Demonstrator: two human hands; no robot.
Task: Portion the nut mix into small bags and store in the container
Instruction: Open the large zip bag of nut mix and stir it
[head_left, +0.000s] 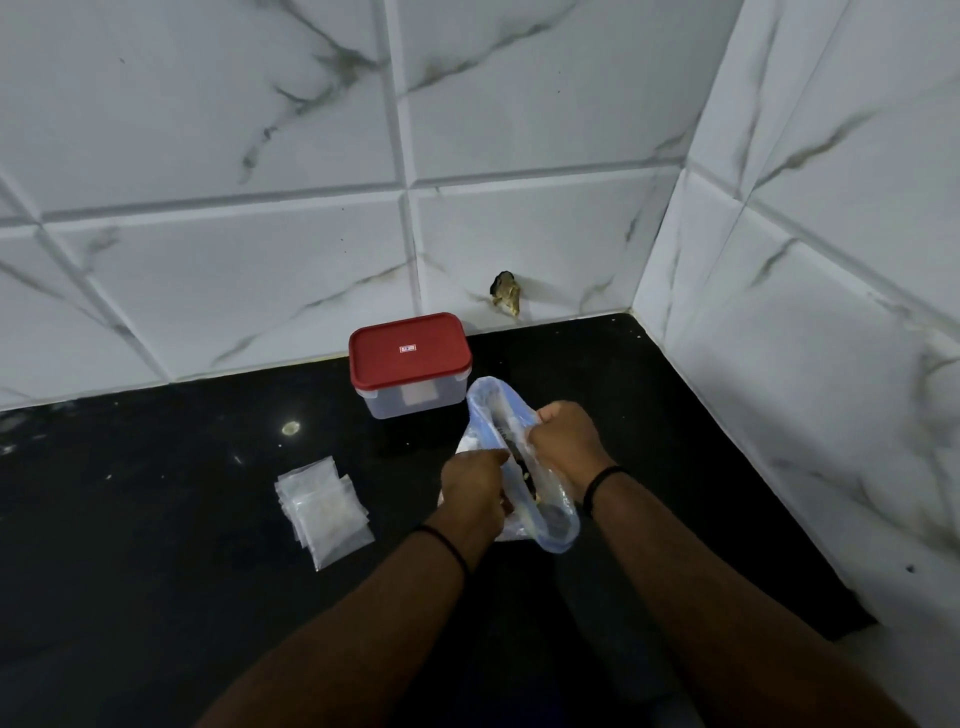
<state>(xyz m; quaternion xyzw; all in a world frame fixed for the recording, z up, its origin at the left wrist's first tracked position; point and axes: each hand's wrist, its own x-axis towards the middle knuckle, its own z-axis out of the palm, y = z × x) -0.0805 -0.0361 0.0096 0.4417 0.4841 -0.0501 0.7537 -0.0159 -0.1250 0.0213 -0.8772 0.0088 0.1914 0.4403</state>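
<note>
Two hands, left (475, 488) and right (566, 441), grip one nut-mix bag (519, 467) open; one lidded container (410, 364) behind.

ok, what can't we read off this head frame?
- Nut mix inside the large bag: mostly hidden by both hands and the bag's folds.
- Left hand fingers: curled out of sight behind its back.
- Container contents: frosted walls, red lid on.
- Small bags: count unclear, stacked and overlapping.
</note>
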